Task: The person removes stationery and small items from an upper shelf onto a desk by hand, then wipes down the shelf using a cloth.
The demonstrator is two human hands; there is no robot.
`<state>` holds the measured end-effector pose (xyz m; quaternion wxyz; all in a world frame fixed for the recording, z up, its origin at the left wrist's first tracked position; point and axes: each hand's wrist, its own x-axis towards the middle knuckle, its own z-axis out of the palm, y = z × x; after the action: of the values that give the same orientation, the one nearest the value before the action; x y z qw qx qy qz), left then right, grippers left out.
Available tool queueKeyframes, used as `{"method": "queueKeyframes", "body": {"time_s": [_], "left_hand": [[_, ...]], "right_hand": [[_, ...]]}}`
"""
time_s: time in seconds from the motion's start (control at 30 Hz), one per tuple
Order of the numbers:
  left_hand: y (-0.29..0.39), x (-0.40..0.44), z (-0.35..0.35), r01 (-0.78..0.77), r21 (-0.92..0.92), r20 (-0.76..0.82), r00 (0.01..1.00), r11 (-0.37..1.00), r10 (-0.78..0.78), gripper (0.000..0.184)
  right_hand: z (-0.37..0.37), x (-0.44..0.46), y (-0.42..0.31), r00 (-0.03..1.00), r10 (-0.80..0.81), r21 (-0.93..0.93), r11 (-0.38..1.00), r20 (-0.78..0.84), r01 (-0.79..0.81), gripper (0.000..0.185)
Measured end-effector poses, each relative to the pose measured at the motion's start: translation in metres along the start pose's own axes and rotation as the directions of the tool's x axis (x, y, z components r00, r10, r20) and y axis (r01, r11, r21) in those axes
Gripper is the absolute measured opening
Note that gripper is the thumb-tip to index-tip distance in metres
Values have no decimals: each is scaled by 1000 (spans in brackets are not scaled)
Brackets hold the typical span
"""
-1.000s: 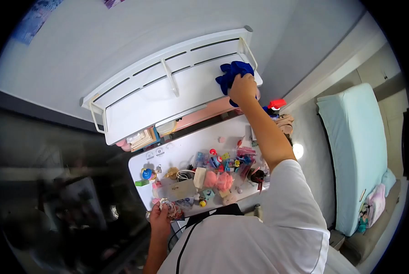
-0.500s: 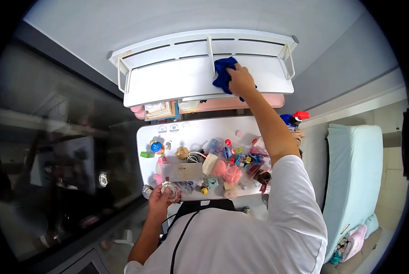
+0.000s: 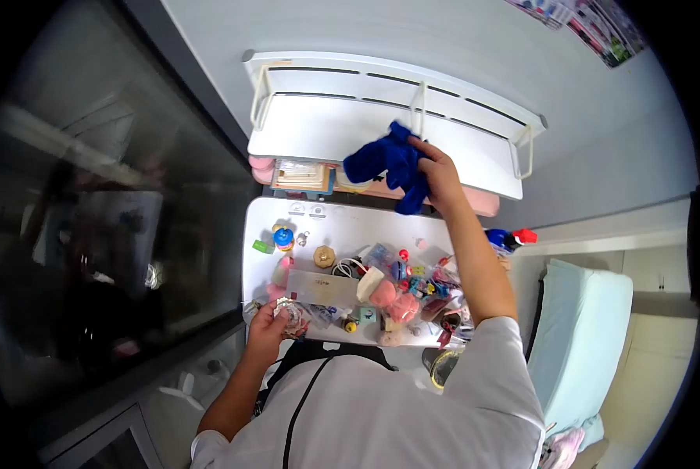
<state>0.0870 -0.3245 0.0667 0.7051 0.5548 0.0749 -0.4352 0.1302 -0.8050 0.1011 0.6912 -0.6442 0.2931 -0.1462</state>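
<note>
My right hand [image 3: 439,177] grips a crumpled dark blue cloth [image 3: 393,166], which hangs over the front edge of the white upper shelf [image 3: 318,123], left of a thin upright divider. Low on the left, my left hand [image 3: 266,328] has its fingers round a small whitish, reddish crinkled item [image 3: 289,316] at the near left corner of the white desk [image 3: 350,216]. Next to it on the desk lies a pale flat box [image 3: 323,288].
Pink fluffy items [image 3: 401,306], a blue-topped bottle [image 3: 283,237], a gold round object [image 3: 324,256] and small toys cover the desk. Books [image 3: 301,175] stand under the shelf. A red-topped spray bottle [image 3: 522,237] is at right, a bed [image 3: 584,336] beyond, dark glass [image 3: 92,234] at left.
My right hand has drawn the blue cloth toward the shelf's front edge, and the cloth now hangs down from it. My left hand still holds its item. The view has turned.
</note>
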Motion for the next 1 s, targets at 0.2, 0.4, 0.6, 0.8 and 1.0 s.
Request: {"method": "queueKeyframes", "body": {"time_s": [0.2,0.4,0.6,0.8,1.0], "left_hand": [[9,-5,-21,-29,-28,-35,999,999,28,27],[21,-22,-48,-54,-56,-145,988,997,46,27],[16,-28,-72,-73,-107,-212,976,992,49,27],[10,-29,-83,-91,-99,-176,982,991,73,30],[14,-36,-76,-84,-57,-150,986,995,75,27]], "right_hand": [[120,66,42,867,-414,-894,442,-277,-74,68],[218,130,24,844,-427,-889,443,-326,-119,53],[275,143,30,829,-547,-946,315,-116,75,25],[279,130,33,814,-546,-883,260,199,391,25],[265,104,44,770,-558,-792,298,308,533,29]]}}
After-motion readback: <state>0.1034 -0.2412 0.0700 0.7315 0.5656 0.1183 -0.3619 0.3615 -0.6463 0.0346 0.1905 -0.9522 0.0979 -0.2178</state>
